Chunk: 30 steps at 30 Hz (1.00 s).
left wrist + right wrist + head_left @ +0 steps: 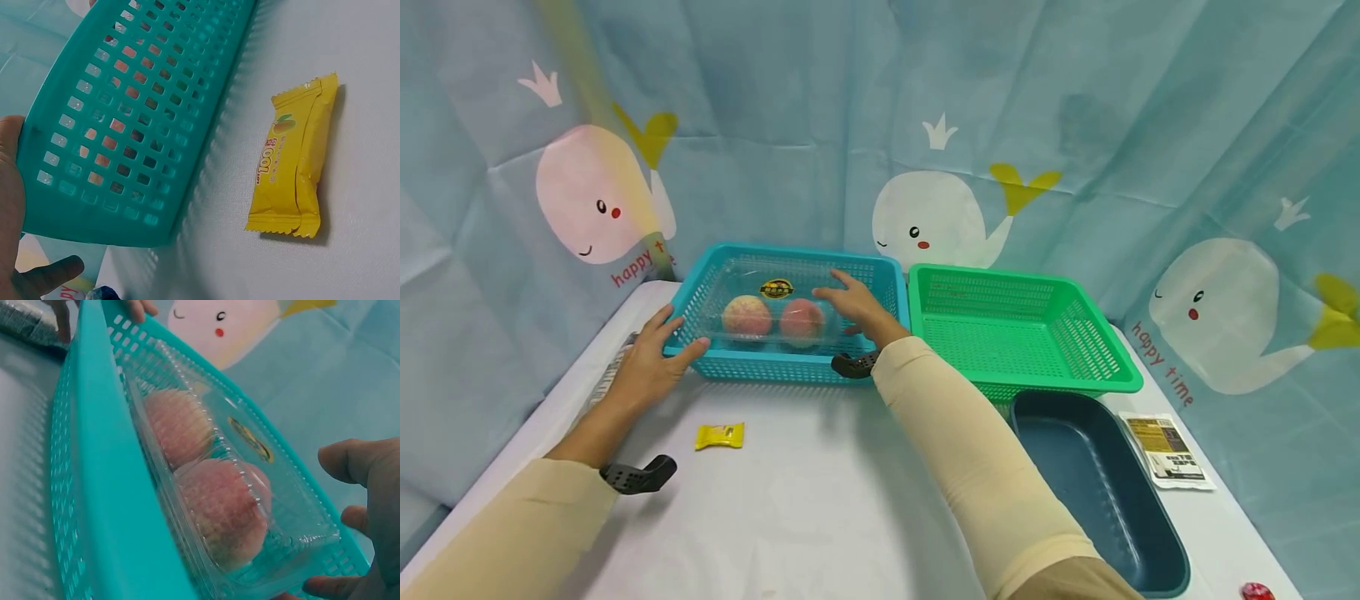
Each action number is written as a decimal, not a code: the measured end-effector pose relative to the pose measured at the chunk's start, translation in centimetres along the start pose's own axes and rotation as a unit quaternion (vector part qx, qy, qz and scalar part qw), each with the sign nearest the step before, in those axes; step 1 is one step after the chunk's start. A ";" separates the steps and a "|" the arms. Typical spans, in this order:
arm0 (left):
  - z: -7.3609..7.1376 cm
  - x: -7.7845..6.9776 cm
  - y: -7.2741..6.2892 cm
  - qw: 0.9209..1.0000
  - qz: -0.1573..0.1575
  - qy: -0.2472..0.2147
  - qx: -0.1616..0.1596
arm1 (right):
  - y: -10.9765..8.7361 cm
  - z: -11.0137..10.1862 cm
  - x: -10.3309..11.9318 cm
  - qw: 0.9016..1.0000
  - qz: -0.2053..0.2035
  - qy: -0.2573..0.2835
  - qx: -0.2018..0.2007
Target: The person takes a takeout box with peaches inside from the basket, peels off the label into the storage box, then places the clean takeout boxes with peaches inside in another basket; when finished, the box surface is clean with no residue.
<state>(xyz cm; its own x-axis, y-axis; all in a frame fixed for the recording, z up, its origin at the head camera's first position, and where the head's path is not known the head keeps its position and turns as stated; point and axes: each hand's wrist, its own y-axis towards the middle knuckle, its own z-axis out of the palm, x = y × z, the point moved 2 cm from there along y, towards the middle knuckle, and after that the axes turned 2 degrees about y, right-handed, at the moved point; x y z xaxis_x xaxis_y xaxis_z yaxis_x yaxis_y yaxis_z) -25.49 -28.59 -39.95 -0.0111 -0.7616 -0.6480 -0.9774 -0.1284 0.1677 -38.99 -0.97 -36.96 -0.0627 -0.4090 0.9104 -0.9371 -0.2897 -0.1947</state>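
A clear plastic box (297, 509) with a dark gold label holds two peaches (747, 317) and lies inside the blue basket (760, 367). My left hand (643, 367) rests at the basket's left end, fingers spread against the rim and thumb held off in the left wrist view. Over the right end of the box is my right hand (861, 308), its fingers spread apart and nothing held between them. Whether any right fingertip touches the box, I cannot tell. A yellow wrapped candy (292, 164) lies on the table in front of the basket.
A green basket (1120, 379) stands right of the blue one. Nearer are a dark blue tray (1093, 492) and a white-and-brown packet (1167, 450). A red wrapped item (1257, 591) sits at the lower right. Behind my left hand lies a silvery package (606, 375). A whale-print curtain hangs behind.
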 end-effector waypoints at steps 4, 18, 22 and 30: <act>0.3 -0.1 -0.2 1.000 -0.002 -0.007 -0.003 | 0.2 -0.2 -0.2 1.000 0.016 0.023 -0.001; 0.2 -0.1 0.0 1.000 -0.002 -0.005 -0.005 | 0.0 -0.6 0.1 0.991 -0.031 0.128 -0.006; 0.1 0.0 0.0 1.000 -0.002 -0.010 -0.004 | -0.5 -0.6 0.5 0.988 -0.045 0.142 -0.026; 0.1 0.0 0.0 1.000 -0.009 -0.009 -0.001 | -2.0 -1.2 0.9 0.982 -0.065 0.172 -0.047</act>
<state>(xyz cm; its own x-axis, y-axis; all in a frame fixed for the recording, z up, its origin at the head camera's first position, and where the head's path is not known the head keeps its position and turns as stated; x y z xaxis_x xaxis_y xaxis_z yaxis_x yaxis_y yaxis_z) -25.47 -28.52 -39.98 0.0023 -0.7482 -0.6635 -0.9771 -0.1427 0.1576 -37.60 0.28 -35.36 -0.0380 -0.0522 0.9979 -0.9716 -0.2315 -0.0491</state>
